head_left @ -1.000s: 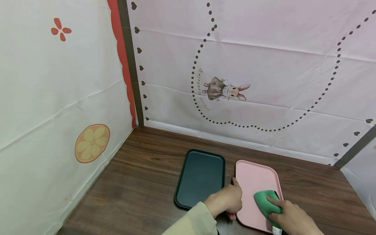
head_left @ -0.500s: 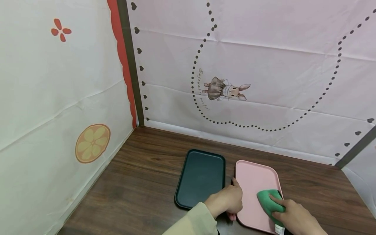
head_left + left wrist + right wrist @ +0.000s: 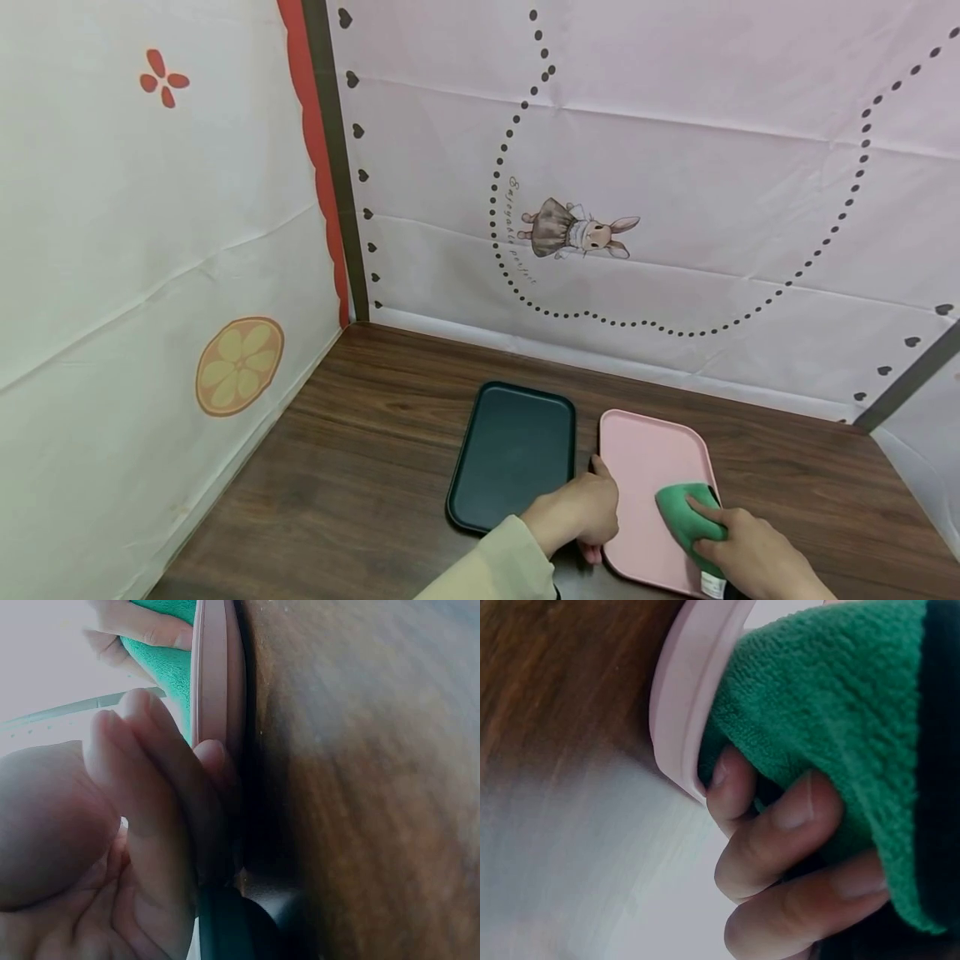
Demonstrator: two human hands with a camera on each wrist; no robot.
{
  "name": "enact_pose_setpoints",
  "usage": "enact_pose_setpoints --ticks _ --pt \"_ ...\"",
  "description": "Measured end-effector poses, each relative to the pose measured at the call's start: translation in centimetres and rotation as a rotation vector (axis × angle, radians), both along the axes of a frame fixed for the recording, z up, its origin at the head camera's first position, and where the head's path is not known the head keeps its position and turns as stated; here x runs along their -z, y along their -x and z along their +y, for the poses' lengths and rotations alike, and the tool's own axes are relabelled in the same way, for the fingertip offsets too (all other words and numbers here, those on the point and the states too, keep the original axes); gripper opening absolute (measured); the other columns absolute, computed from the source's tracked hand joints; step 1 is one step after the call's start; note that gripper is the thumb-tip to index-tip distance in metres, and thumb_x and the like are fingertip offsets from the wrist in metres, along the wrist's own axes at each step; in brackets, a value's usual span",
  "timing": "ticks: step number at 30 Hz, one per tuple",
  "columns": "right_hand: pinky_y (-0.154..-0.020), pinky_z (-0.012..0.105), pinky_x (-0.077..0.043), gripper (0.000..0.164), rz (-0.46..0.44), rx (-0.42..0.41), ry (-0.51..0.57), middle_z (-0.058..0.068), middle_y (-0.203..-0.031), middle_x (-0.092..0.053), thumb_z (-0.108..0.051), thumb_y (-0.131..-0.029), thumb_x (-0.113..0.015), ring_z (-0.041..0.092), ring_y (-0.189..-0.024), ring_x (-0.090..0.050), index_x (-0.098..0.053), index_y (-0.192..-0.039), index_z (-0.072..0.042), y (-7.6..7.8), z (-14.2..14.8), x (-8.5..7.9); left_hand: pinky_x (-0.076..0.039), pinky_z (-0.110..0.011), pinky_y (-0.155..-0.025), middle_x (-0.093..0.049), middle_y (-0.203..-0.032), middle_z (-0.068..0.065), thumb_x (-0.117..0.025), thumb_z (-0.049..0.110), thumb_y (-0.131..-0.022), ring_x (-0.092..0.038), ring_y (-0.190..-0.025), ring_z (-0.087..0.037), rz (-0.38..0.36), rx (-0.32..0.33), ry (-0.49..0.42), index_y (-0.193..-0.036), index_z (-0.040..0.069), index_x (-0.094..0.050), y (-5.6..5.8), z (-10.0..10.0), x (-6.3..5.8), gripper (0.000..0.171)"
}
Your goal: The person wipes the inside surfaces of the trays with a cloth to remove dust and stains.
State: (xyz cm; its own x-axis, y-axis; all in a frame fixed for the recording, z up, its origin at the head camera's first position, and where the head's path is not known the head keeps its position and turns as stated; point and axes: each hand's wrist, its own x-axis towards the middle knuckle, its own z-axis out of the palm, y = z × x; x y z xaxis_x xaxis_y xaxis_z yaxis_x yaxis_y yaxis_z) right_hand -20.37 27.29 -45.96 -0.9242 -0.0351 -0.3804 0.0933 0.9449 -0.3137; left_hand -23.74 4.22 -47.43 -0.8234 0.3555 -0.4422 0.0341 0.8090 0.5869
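In the head view a pink tray (image 3: 633,467) lies on the table at the lower right. My right hand (image 3: 757,546) grips a green cloth (image 3: 686,517) with a dark edge and a white tag, on the tray's near right part. In the right wrist view the curled fingertips (image 3: 802,806) press into the cloth (image 3: 832,697) beside the tray's rim (image 3: 697,682). My left hand (image 3: 581,512) rests at the tray's left edge, between it and a dark green tray (image 3: 513,454). One left fingertip (image 3: 214,757) touches the pink tray's side (image 3: 217,675) in the left wrist view.
Both trays lie on a dark wooden table (image 3: 352,467). A printed white cloth wall (image 3: 442,275) rises behind it, and another (image 3: 112,333) stands along the left side. My left sleeve (image 3: 491,567) reaches in from the near edge.
My right hand has slid the green cloth slightly right, toward the pink tray's right edge, then held there. My left hand and both trays stay in place.
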Motion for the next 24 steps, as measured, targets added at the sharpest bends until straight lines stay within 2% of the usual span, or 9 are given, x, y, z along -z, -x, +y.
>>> enact_pose_setpoints --ticks 13,24 --pt "-0.072 0.053 -0.054 0.065 0.075 -0.055 -0.015 0.035 -0.13 -0.065 -0.031 -0.088 -0.074 0.028 -0.087 -0.06 -0.058 -0.149 -0.015 -0.51 -0.14 -0.18 -0.05 -0.024 -0.036 -0.063 -0.045 -0.003 -0.061 0.008 -0.1 -0.058 -0.032 -0.013 0.033 0.002 0.0 -0.165 0.001 -0.012 -0.37 -0.02 0.04 0.082" --pt "-0.07 0.052 -0.053 0.065 0.056 -0.029 -0.005 0.032 -0.128 -0.066 -0.033 -0.09 -0.074 0.028 -0.085 -0.058 -0.057 -0.15 -0.014 -0.53 -0.28 0.1 -0.049 -0.024 -0.036 -0.061 -0.044 -0.002 -0.062 0.009 -0.099 -0.056 -0.031 -0.012 0.057 -0.001 0.018 -0.165 0.001 -0.012 -0.48 0.08 0.17 0.083"
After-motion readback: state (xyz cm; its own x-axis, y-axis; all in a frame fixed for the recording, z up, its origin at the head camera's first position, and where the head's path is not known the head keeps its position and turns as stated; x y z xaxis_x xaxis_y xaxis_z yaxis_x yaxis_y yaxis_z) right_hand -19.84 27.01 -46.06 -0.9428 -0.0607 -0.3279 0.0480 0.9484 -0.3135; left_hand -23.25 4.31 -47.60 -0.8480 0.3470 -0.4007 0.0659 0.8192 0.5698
